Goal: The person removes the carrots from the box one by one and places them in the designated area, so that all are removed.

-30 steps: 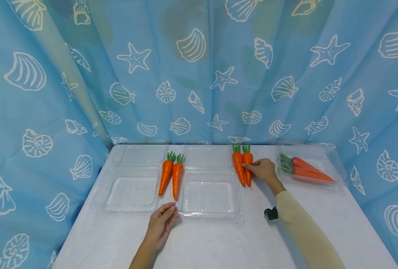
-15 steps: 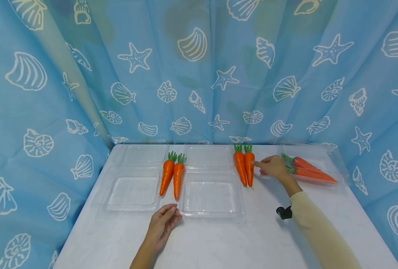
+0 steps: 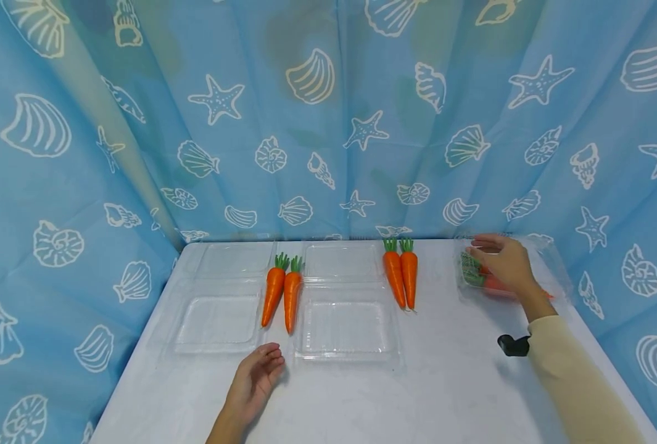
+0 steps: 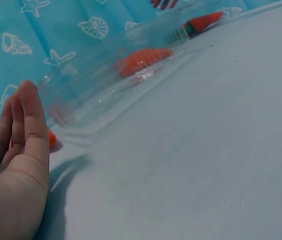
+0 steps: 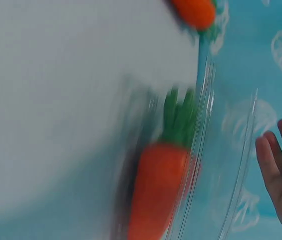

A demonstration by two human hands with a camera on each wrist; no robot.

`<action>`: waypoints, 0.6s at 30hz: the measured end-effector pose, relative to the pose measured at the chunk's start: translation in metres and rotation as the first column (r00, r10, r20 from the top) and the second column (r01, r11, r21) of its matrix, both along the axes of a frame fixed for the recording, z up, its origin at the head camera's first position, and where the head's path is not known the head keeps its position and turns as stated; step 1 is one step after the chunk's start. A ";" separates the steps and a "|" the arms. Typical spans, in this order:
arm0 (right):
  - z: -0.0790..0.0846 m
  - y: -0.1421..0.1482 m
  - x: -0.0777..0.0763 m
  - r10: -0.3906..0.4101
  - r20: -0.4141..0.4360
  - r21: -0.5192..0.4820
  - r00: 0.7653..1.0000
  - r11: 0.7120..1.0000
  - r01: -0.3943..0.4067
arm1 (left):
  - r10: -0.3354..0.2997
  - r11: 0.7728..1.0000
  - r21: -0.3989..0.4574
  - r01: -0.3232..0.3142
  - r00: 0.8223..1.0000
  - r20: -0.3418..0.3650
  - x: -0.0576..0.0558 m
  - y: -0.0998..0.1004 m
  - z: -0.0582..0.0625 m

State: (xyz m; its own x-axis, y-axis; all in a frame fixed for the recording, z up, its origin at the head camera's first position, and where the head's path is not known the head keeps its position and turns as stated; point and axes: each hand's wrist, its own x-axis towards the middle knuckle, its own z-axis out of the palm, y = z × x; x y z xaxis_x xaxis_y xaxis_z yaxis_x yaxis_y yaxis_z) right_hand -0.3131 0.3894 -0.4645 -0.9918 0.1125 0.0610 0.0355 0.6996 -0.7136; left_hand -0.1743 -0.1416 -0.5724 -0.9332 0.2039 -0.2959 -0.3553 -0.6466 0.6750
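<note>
My right hand is over the clear plastic container at the table's right, fingers extended and nothing gripped. Two carrots lie inside; the hand partly covers them in the head view, and one carrot shows with its green top in the right wrist view. My left hand, fingers loosely bent, holds nothing near the front left corner of the middle open container. Just left of that container lie two carrots, a left one and a right one. Another pair, a carrot and its neighbour, lies to its right.
A second opened clear container lies flat at the left, its lid folded back. All stand on a white-covered table. A blue shell-patterned curtain hangs behind and at both sides.
My right hand has let go of the carrot pair's right carrot and moved right, over the right container. My left hand has drawn back slightly from the middle container's corner.
</note>
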 end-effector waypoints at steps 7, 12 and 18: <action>0.001 0.046 0.007 -0.082 0.030 0.098 0.996 0.992 0.078 | -0.062 0.993 0.091 0.073 0.991 -0.121 0.002 -0.012 0.007; 0.003 0.072 0.013 -0.201 0.110 0.152 0.973 0.971 0.184 | -0.057 0.995 0.076 0.065 0.994 -0.098 -0.001 -0.010 0.010; 0.002 0.094 0.021 -0.291 0.195 0.223 0.936 0.943 0.247 | -0.139 0.988 0.058 0.143 0.988 -0.072 -0.004 0.000 0.009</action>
State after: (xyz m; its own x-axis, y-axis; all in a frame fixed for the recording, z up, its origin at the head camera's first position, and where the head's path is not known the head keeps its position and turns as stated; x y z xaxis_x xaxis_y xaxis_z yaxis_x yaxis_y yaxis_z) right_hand -0.2921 0.4835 -0.4625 -0.9162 0.3853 -0.1102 0.3837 0.7642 -0.5185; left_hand -0.1778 -0.1414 -0.5633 -0.9112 0.3509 -0.2159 -0.4011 -0.6354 0.6599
